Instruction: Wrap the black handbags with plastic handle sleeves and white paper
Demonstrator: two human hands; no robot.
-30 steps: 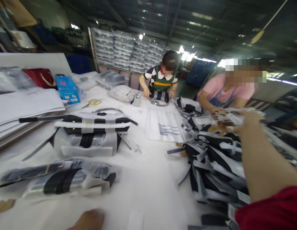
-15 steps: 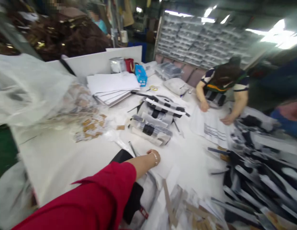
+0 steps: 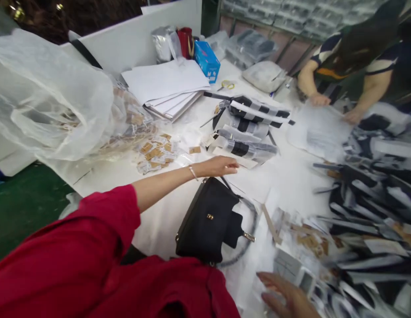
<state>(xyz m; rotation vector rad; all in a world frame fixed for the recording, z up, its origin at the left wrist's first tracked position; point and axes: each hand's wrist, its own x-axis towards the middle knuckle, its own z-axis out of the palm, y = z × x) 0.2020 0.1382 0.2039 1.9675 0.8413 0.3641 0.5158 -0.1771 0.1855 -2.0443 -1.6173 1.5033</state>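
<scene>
L. hand [image 3: 221, 166]: fingers loosely bent, grip can't tell; just beside blk. handbag [image 3: 205, 225], lying on wht. tbl. [image 3: 291, 179]. R. hand [image 3: 288, 297]: blurred, fingers parted, nr. bag. Outward: wrapped bundles [image 3: 241, 148], brn. tags [image 3: 154, 153], blue box [image 3: 207, 61].

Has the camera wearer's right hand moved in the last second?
Yes, back toward the camera: the right hand was stretched over the far part of the black heap; now it is beside the heap's near end.

One unwrapped black handbag [image 3: 201, 229] shows. One blue box [image 3: 206, 61], one red bag [image 3: 183, 42] and one pair of scissors [image 3: 228, 86] also show.
</scene>
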